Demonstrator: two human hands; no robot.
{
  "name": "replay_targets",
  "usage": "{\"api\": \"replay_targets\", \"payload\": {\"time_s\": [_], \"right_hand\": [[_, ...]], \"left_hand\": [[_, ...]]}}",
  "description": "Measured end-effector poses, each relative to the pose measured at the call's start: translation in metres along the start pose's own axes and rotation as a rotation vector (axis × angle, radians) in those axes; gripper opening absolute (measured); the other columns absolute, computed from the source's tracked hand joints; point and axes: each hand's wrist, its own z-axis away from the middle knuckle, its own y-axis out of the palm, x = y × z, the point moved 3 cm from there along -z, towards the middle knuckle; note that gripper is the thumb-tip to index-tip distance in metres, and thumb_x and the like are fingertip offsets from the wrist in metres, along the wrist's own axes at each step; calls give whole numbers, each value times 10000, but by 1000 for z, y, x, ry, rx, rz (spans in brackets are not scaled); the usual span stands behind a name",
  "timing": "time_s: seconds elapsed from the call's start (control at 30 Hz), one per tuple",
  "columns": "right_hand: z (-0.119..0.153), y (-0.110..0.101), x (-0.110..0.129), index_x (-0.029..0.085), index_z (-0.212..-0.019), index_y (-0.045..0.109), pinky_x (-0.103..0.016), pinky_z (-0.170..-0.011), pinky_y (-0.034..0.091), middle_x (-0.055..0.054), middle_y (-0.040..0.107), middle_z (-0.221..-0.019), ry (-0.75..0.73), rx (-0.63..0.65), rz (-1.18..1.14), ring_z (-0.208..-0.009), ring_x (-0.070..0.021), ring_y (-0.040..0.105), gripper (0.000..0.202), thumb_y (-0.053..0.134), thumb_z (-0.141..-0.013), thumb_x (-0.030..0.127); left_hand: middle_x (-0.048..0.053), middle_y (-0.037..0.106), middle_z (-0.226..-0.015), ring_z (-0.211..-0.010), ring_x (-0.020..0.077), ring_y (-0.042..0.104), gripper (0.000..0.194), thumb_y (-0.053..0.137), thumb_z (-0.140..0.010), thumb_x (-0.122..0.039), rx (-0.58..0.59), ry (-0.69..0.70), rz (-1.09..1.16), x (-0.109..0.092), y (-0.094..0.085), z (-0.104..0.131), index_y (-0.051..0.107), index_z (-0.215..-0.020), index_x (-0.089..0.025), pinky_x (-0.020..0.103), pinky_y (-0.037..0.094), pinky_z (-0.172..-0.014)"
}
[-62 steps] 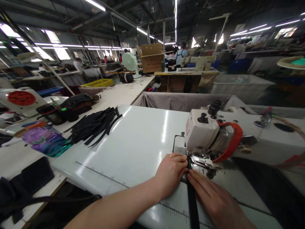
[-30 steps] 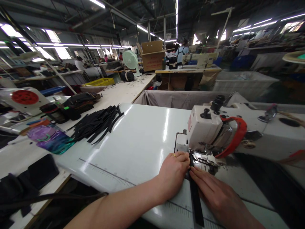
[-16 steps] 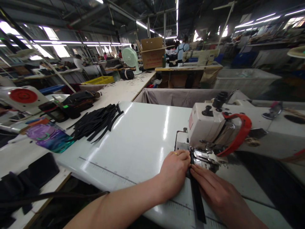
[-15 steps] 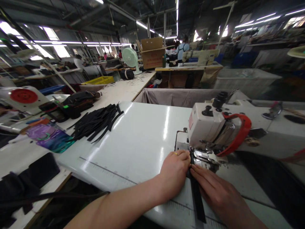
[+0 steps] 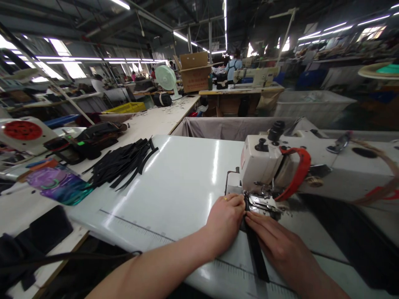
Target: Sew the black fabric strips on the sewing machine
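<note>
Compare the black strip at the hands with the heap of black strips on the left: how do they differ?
The strip is a single piece; the heap is many overlapping pieces.
The strip lies almost straight; the heap fans out, with some ends curved.
The strip runs up between the hands to the sewing machine; the heap lies apart, untouched.
Both are black and narrow.

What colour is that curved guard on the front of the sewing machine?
The curved guard is red-orange, clearest in the head view.
</note>
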Motion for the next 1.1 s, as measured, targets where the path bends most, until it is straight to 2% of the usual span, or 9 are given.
{"api": "replay_targets", "payload": {"time_s": [0.23,0.37,0.47,0.57,0.83,1.1], "right_hand": [[-9,-13,-5,172,-1087,653,-288,-871,553,-78,712,-1042,56,-9,-133,-972,-170,667,327,421,-886,62],[-9,-20,-5,213,-928,673,-265,-737,549,-44,702,-877,25,9,-297,-809,-152,656,260,455,-873,82],[-9,-23,-4,219,-884,662,-276,-720,525,-30,687,-831,-20,28,-387,-778,-148,630,252,470,-854,59],[-8,-22,-4,219,-910,667,-296,-748,517,-32,693,-848,-26,36,-390,-803,-158,627,250,482,-845,63],[-4,-10,-16,240,-1010,671,-341,-857,520,-34,712,-985,81,46,-246,-928,-182,640,287,473,-859,98],[-3,2,-23,201,-1170,623,-374,-876,524,-66,679,-1152,146,79,-129,-995,-207,627,384,437,-853,90]], "left_hand": [[83,668,-1143,-1101,214,579,197,457,-966,-173,-17,1,45,4,-2,-6,652,-954,-148,378,483,-982],[86,664,-1168,-1116,212,575,191,460,-961,-164,-27,-8,82,5,-1,-6,647,-998,-151,384,481,-991],[85,665,-1173,-1114,213,572,197,457,-964,-167,-30,-13,90,5,-1,-5,649,-1003,-147,378,475,-999],[89,660,-1183,-1116,217,571,201,455,-963,-165,-17,-9,87,4,-2,-6,653,-989,-146,377,472,-1003],[91,677,-1134,-1122,224,571,167,496,-943,-147,-6,-18,91,5,-2,-7,653,-998,-130,378,479,-1009],[82,675,-1144,-1090,210,579,205,475,-955,-152,-1,-1,90,3,-5,-8,677,-928,-150,377,489,-996]]}}
